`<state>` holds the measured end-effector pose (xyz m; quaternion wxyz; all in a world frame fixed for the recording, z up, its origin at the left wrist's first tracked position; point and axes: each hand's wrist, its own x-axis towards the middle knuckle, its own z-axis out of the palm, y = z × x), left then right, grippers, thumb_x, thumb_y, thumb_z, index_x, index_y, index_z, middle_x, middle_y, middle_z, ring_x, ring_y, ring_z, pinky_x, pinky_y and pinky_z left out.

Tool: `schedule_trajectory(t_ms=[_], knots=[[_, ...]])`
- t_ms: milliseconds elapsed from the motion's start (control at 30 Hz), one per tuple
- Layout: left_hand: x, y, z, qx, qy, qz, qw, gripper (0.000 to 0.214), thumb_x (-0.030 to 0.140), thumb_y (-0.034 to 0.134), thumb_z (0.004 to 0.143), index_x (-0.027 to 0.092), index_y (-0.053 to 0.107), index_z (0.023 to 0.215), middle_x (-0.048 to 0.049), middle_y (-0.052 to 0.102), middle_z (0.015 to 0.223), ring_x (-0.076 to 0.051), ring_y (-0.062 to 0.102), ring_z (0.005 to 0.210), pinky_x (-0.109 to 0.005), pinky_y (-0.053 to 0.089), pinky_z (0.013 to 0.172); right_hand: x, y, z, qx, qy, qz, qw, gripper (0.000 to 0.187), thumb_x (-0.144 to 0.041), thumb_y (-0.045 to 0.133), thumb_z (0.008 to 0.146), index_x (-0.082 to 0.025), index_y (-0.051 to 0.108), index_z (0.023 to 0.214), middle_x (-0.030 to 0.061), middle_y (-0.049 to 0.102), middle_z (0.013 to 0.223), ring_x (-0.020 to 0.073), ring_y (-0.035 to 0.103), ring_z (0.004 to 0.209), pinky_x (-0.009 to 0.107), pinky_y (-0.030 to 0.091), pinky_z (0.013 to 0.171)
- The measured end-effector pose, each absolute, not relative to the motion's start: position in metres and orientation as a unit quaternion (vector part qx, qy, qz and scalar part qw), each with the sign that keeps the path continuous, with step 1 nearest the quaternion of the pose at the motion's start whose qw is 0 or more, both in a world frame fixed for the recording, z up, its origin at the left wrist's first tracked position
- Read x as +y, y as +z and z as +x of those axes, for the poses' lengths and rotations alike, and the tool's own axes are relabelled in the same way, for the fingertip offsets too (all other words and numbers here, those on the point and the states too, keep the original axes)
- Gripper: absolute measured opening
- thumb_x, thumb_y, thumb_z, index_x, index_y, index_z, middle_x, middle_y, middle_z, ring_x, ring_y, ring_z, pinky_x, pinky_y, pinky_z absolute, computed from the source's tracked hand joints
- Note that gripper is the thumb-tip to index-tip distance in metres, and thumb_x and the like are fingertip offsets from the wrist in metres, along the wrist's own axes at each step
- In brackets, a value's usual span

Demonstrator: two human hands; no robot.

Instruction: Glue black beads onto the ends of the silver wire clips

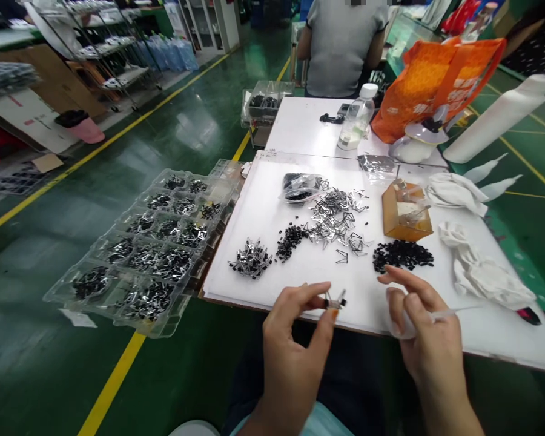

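Observation:
My left hand [300, 339] pinches a small bent-wire metal clip with black end pieces [335, 303] between thumb and fingertips, just above the table's front edge. My right hand [420, 321] curls its lower fingers around a small translucent squeeze bottle [405, 327] with a thin pointed tip. Its index finger reaches to the near edge of a pile of small black caps [402, 255]; whether it touches one cannot be made out. Silvery wire clips [333, 218] lie loose ahead of my left hand, beside another heap of black bits [290, 242]. Clips with black ends [251, 259] are heaped at left.
A compartmented clear tray [131, 284] full of parts stands left of the white table [240, 200]. On the table are an amber box [406, 212], a plastic bag of black parts [300, 188], white gloves [481, 272], a bottle [358, 118] and an orange bag [429, 91]. A person [347, 45] sits ahead.

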<state>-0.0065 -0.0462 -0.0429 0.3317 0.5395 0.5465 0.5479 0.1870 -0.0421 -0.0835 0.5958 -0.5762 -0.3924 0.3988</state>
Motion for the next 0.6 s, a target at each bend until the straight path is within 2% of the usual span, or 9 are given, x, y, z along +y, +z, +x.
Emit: schedule_trajectory(t_ms=[67,100,167,300,467,600], knots=[[-0.036,-0.055,-0.027,0.595,0.54,0.543,0.245,0.029,0.014,0.072,0.094,0.031,0.078,0.117,0.0004,0.073,0.1,-0.015,0.073,0.093,-0.025,0.061,0.088,-0.032,-0.091,0.201,-0.346,0.39,-0.61,0.597,0.037,-0.05,0.078,0.092,-0.024,0.079,0.118,0.0077,0.075,0.107,0.0062,0.04,0.053,0.024,0.033,0.047],[-0.031,-0.061,-0.039,0.629,0.525,0.543,0.182,0.026,0.019,0.074,0.095,0.03,0.079,0.117,-0.0012,0.071,0.103,-0.018,0.072,0.096,-0.028,0.06,0.091,-0.028,-0.094,0.208,-0.326,0.39,-0.619,0.599,0.037,-0.051,0.08,0.089,-0.023,0.08,0.115,0.0063,0.075,0.102,0.0058,0.04,0.054,0.023,0.035,0.049],[-0.02,-0.073,-0.063,0.669,0.52,0.515,0.128,0.023,0.024,0.078,0.093,0.027,0.082,0.115,-0.0054,0.064,0.108,-0.024,0.068,0.107,-0.036,0.058,0.097,-0.023,-0.098,0.218,-0.298,0.4,-0.624,0.601,0.035,-0.051,0.082,0.087,-0.024,0.081,0.11,0.0028,0.074,0.096,0.0042,0.039,0.053,0.021,0.041,0.056],[-0.004,-0.089,-0.091,0.696,0.5,0.504,0.111,0.021,0.029,0.079,0.092,0.027,0.083,0.113,-0.0097,0.06,0.124,-0.033,0.061,0.128,-0.049,0.05,0.113,-0.022,-0.101,0.223,-0.29,0.412,-0.62,0.601,0.036,-0.052,0.086,0.083,-0.025,0.082,0.105,-0.0003,0.074,0.088,0.0034,0.038,0.054,0.02,0.048,0.073],[0.005,-0.096,-0.093,0.693,0.472,0.533,0.112,0.02,0.027,0.076,0.095,0.029,0.083,0.113,-0.0116,0.056,0.146,-0.038,0.043,0.152,-0.056,0.039,0.124,-0.026,-0.104,0.221,-0.298,0.41,-0.632,0.586,0.04,-0.055,0.089,0.078,-0.026,0.083,0.105,-0.0005,0.072,0.078,0.0061,0.04,0.053,0.021,0.043,0.062],[0.005,-0.097,-0.097,0.69,0.455,0.554,0.099,0.03,0.029,0.075,0.096,0.026,0.079,0.126,-0.0153,0.057,0.148,-0.041,0.044,0.152,-0.06,0.041,0.121,-0.027,-0.105,0.222,-0.307,0.408,-0.625,0.591,0.036,-0.053,0.089,0.079,-0.026,0.083,0.102,-0.0062,0.054,0.055,0.0079,0.04,0.054,0.02,0.048,0.077]])
